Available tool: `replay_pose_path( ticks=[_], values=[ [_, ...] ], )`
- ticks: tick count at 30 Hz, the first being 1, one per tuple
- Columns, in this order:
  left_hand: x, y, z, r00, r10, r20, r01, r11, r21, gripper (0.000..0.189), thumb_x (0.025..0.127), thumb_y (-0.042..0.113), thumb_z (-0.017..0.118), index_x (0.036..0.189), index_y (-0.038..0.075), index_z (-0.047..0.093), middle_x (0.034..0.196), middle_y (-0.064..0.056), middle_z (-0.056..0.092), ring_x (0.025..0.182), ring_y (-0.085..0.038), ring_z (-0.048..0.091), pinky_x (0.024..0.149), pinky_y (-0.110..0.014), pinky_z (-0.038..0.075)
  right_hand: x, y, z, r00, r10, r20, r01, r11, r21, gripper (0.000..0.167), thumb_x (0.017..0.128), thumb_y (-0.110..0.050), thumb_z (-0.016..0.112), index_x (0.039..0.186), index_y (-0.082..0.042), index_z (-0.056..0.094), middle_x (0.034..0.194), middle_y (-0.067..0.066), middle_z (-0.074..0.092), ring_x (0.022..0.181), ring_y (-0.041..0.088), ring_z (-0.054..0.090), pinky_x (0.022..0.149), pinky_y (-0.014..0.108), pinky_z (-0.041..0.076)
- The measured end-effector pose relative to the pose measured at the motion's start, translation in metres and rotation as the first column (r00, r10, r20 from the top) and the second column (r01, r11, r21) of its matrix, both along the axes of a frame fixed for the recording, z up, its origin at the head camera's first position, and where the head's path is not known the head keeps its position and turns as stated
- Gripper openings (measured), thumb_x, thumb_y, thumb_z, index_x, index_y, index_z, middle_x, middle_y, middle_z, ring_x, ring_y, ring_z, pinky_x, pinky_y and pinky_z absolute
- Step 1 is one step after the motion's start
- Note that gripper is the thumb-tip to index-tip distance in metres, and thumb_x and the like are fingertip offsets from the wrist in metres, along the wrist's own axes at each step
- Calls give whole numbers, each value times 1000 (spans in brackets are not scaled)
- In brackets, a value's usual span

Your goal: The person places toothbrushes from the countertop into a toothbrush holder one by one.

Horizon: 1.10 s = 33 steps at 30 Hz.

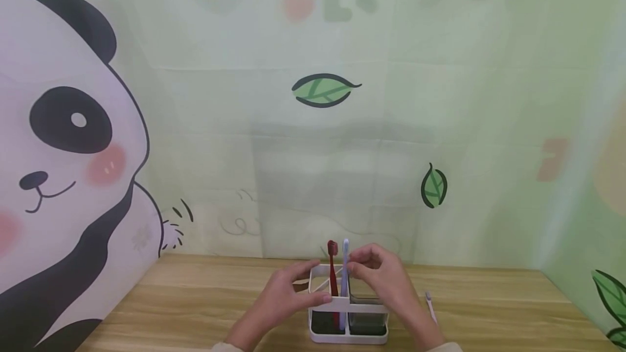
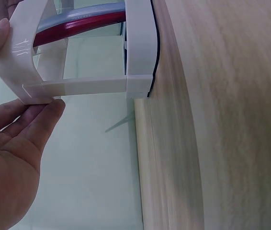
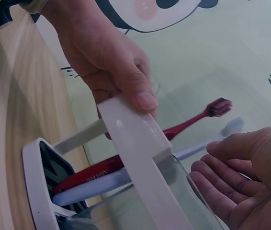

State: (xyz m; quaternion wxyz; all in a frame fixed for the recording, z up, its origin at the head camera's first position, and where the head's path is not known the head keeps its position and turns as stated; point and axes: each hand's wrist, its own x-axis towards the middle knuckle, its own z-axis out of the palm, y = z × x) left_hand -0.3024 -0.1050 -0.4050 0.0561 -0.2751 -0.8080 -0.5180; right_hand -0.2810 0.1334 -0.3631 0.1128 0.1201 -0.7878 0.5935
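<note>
Obstacles (two toothbrushes) inside the rack

Three toothbrushes, one holder and one clear cup are here.

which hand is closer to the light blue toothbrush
Right: the right hand is beside the light blue toothbrush; the left hand grips the white holder, beyond the red toothbrush.

Has a pale green, lightly creased cloth backdrop behind, printed with a large panda at the left, 2 outlined leaves farther right and more foliage at the lower right edge. Meets a light wood-grain desk. Shows soft light, with a faint greyish shadow low on the cloth.
</note>
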Motion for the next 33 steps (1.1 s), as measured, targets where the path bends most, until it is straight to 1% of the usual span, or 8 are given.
replay_pose_path(
  ticks=[4,9,14,20,26,30,33],
  values=[
    [0,0,0,1000,9,-8,-9,1000,-5,68,89,30,90,145,3,63,142,-21,64,123,-39,66,97,-46,61,-2,9,2,999,-37,-7,37,999,19,15,96,-7,80,108,-1,73,100,5,74,95,21,71,81,28,62],
    [0,0,-1,1000,9,3,-9,1000,0,69,88,29,90,145,0,63,140,-22,65,121,-39,67,96,-45,62,-3,26,7,997,-77,2,77,996,40,18,97,-11,79,111,-2,73,105,5,75,101,22,71,85,29,62],
    [0,1,-1,1000,13,-4,-13,1000,-6,70,88,29,90,145,0,63,140,-23,64,122,-40,67,96,-45,61,-4,45,10,997,-76,23,75,997,34,24,97,-14,79,116,0,72,110,8,76,104,22,72,92,32,61],
    [0,0,-2,1000,13,-12,-13,1000,-7,70,88,30,90,145,0,63,141,-23,64,122,-40,67,96,-46,61,-5,65,12,996,-81,33,78,994,76,26,98,-14,78,118,2,72,112,10,76,103,23,73,94,36,61],
    [0,0,-2,1000,16,-13,-16,1000,-10,69,88,31,90,145,1,63,141,-22,64,122,-39,67,97,-46,61,-8,83,7,993,-113,37,105,980,171,23,99,-12,77,116,2,72,107,9,76,99,23,72,88,36,62],
    [0,0,-2,1000,16,-13,-16,1000,-9,70,88,31,90,145,1,63,141,-23,64,122,-40,67,97,-46,61,-12,95,0,994,-102,47,92,979,181,23,99,-10,76,115,5,70,107,11,76,96,24,73,84,36,64],
    [0,0,-2,1000,17,-9,-17,1000,-12,70,88,31,90,145,1,63,141,-22,64,121,-39,67,96,-46,61,-14,103,-4,992,-99,74,85,980,178,23,99,-9,76,114,6,69,107,12,75,94,25,73,84,39,65]
  ],
)
